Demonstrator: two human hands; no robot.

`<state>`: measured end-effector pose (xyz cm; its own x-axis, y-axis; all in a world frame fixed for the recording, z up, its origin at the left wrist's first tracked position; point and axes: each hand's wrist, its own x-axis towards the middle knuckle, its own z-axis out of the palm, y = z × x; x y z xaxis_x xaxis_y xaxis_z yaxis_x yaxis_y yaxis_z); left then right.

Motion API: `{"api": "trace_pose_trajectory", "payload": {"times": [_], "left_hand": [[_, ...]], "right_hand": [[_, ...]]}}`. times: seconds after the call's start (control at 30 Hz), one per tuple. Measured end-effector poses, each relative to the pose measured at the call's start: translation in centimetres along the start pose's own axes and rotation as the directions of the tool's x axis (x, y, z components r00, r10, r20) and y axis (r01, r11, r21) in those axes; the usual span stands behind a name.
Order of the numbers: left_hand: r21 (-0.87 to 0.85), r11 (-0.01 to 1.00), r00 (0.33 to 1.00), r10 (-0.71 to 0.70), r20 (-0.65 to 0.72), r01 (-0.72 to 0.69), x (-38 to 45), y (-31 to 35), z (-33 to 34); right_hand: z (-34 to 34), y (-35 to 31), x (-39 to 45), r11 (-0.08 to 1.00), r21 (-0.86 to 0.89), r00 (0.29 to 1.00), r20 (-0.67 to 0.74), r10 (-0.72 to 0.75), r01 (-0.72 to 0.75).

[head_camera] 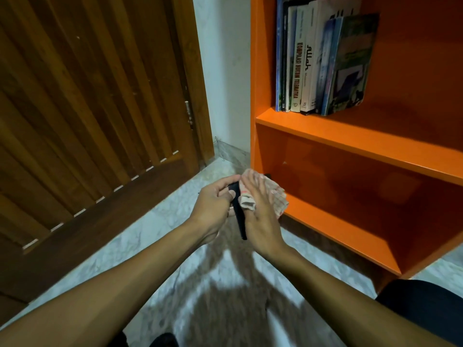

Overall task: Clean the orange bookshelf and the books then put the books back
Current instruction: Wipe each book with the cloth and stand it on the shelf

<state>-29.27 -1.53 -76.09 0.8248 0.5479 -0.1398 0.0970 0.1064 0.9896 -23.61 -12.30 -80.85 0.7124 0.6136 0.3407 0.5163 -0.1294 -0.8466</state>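
The orange bookshelf fills the right side. Several books stand upright at the left end of its upper shelf, the outermost leaning. The lower shelf holds nothing I can see. In front of the shelf's lower left corner, my left hand grips a thin black book held edge-on. My right hand presses a pale striped cloth flat against the book's right face. Most of the book is hidden between my hands.
A dark wooden slatted door stands on the left, with a white wall strip between it and the shelf. The floor is pale marble tile. My dark-clothed knee shows at the lower right.
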Motion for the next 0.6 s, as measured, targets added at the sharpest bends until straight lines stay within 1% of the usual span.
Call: {"api": "trace_pose_trajectory", "payload": {"times": [0.07, 0.17, 0.23, 0.33, 0.4, 0.47, 0.6], "left_hand": [[-0.099, 0.994, 0.999, -0.048, 0.007, 0.049, 0.2, 0.2, -0.4], [-0.330, 0.931, 0.987, -0.160, 0.015, 0.156, 0.3, 1.0, -1.1], [-0.372, 0.912, 0.978, -0.204, -0.050, 0.172, 0.5, 1.3, -1.3], [-0.306, 0.939, 0.953, -0.225, -0.202, 0.157, 1.2, 1.2, -1.9], [-0.248, 0.959, 0.941, -0.207, -0.268, 0.140, 1.4, 1.3, -2.2], [-0.207, 0.969, 0.935, -0.194, -0.297, 0.135, 1.4, 1.5, -2.4], [-0.143, 0.984, 0.938, -0.150, -0.311, 0.110, 1.3, 2.2, -3.1]], "right_hand": [[0.3, 0.3, -0.4, 0.997, -0.021, 0.994, 0.085, -0.067, 0.069], [0.1, 0.4, -0.8, 0.988, -0.009, 0.972, 0.184, -0.149, 0.153], [-0.1, 0.4, -0.9, 0.981, -0.017, 0.952, 0.246, -0.185, 0.195], [-0.3, 0.5, -1.5, 0.964, -0.030, 0.918, 0.313, -0.242, 0.264], [-0.6, 0.8, -1.9, 0.958, -0.045, 0.910, 0.328, -0.253, 0.283], [-1.2, 1.1, -2.2, 0.963, -0.050, 0.910, 0.343, -0.232, 0.264], [-2.3, 1.4, -2.8, 0.969, -0.048, 0.909, 0.360, -0.208, 0.241]]}}
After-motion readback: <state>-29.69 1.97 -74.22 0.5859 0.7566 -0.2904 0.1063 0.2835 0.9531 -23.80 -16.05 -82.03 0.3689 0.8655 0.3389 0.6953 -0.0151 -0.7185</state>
